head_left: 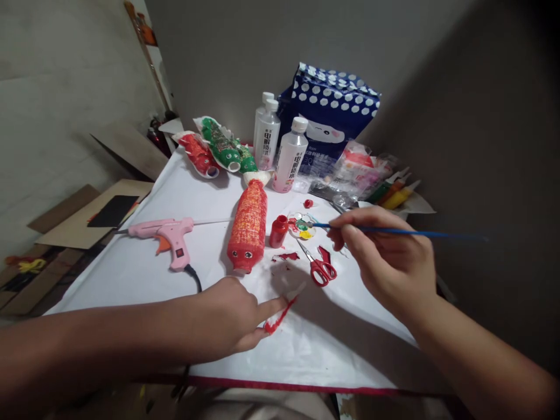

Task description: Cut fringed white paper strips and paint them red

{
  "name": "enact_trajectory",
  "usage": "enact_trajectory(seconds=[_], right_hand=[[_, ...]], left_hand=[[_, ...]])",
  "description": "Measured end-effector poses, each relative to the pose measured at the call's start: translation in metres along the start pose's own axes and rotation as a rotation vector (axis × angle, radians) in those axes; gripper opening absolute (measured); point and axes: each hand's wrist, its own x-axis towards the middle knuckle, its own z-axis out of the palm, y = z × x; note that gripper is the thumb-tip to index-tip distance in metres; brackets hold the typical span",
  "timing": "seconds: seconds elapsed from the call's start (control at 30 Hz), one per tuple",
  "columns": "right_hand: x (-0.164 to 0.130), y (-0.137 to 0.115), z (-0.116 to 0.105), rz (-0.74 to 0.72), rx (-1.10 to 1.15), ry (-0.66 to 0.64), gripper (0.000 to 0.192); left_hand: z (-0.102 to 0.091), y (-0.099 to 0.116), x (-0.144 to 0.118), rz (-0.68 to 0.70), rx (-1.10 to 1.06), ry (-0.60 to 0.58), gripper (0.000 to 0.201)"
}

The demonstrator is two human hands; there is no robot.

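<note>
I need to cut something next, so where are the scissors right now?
In the head view the red-handled scissors lie on the white table cover, right of centre, just below the small red paint bottle and left of the right hand.

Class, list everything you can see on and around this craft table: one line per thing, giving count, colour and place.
paper cover: 1, white, over table
glue gun: 1, pink, left
bottle fish: 1, red, centre
fish crafts: 2, red and green, back left
plastic bottles: 3, clear with white caps, back
spotted bag: 1, blue and white, back
paint pot: 1, red, centre
palette: 1, mixed colours, beside pot
scissors: 1, red-handled, centre right
paint tubes: several, green, orange, yellow, right
painted piece: 1, red, under left fingertip
brush: 1, blue, in right hand
left hand: pressing piece
right hand: holding brush
</note>
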Motion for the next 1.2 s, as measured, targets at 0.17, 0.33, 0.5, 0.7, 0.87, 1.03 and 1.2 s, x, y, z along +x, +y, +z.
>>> enact_trajectory(seconds=[0.17,0.33,0.5,0.7,0.87,1.03,1.2], right_hand=[[0.019,0.003,0.018,0.098,0.027,-0.022,0.014],[0.021,0.002,0.023,0.068,-0.042,-0.06,0.014],[0.022,0.004,0.026,-0.093,-0.157,-0.13,0.014],[0.022,0.005,0.026,-0.227,-0.236,-0.12,0.015],[0.021,0.004,0.023,-0.227,-0.238,-0.125,0.015],[0.021,0.003,0.023,-0.224,-0.228,-0.104,0.014],[0.014,-0.006,0.01,-0.19,-0.193,-0.081,0.016]], left_hand=[[-0.005,0.002,0.0,-0.003,0.034,-0.049,0.058],[0.001,0.001,0.002,0.001,0.035,-0.004,0.062],[0.004,0.001,0.001,0.0,0.027,-0.021,0.058],[0.0,0.001,0.001,-0.028,0.021,-0.046,0.056],[0.004,0.0,0.002,-0.002,0.036,-0.038,0.055],[0.006,0.0,0.001,0.003,0.034,0.014,0.052],[0.007,-0.002,-0.001,0.021,0.017,0.084,0.052]])
